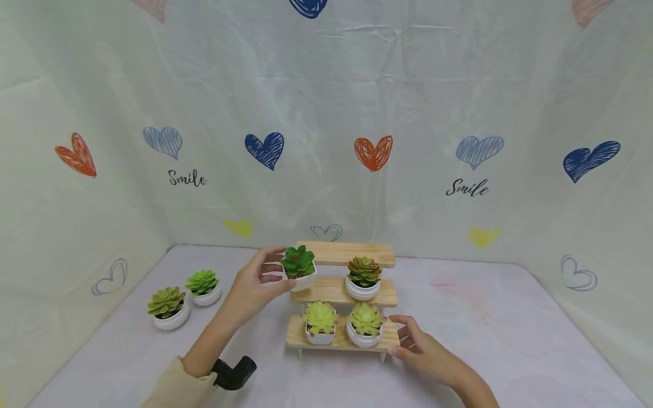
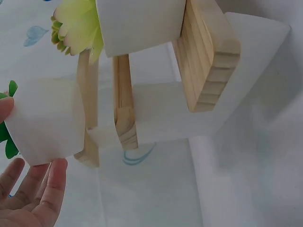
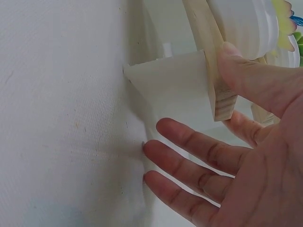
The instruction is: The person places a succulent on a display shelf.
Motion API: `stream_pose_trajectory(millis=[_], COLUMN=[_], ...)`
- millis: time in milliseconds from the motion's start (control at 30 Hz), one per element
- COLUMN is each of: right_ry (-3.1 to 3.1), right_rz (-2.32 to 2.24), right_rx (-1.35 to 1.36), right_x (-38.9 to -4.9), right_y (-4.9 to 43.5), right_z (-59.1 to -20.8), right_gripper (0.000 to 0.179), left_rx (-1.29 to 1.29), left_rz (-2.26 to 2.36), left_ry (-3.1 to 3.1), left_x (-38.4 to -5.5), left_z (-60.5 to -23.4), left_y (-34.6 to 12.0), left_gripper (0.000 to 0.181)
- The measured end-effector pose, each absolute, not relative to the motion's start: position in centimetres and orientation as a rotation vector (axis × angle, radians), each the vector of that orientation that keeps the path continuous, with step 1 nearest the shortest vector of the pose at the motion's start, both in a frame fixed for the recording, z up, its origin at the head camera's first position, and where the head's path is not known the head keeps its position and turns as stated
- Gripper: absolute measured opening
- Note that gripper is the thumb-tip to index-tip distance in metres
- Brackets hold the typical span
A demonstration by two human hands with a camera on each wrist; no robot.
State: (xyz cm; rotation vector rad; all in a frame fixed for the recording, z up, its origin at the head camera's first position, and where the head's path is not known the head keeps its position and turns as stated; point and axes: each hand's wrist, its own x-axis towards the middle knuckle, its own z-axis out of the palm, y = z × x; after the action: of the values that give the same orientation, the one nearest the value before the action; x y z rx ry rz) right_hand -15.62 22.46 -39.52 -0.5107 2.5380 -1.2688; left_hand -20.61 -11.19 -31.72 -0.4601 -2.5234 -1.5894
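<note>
My left hand (image 1: 253,292) holds a dark green artificial succulent (image 1: 298,262) in an angular white pot (image 2: 45,123), thumb and fingers on opposite sides of it. The pot is raised near the left end of the middle tier of a three-tier wooden plant stand (image 1: 326,290). With thumb and index finger, my right hand (image 1: 423,350) pinches the right end of the lowest board (image 3: 222,101); its other fingers are spread beside the white leg (image 3: 170,85). Two light green succulents, one on the left (image 1: 320,318) and one on the right (image 1: 365,320), stand on that board.
A reddish-green succulent (image 1: 364,273) sits at the right of the middle tier, and the top board (image 1: 347,253) rises behind. Two more potted succulents, one nearer (image 1: 167,306) and one farther (image 1: 202,283), stand at the table's left. A heart-printed curtain (image 1: 326,192) hangs behind.
</note>
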Motion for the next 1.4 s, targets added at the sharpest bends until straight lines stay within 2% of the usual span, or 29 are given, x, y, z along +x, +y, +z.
stream_pose_trajectory(millis=[600,1400], right_ry=[2.515,2.522], right_rz=[-1.274,-1.266], right_rx=[-0.503,-0.52], right_x=[-15.8,-15.7], right_y=[22.6,22.4], right_z=[-39.7,-39.7], right_gripper=[0.061,0.061], left_rx=[-0.516,-0.616], left_rz=[-1.82,-1.929], left_ry=[-2.484,-2.528], left_x=[-21.6,-21.9], left_z=[-32.6,-33.7], left_y=[-8.6,-8.5], left_gripper=[0.061,0.058])
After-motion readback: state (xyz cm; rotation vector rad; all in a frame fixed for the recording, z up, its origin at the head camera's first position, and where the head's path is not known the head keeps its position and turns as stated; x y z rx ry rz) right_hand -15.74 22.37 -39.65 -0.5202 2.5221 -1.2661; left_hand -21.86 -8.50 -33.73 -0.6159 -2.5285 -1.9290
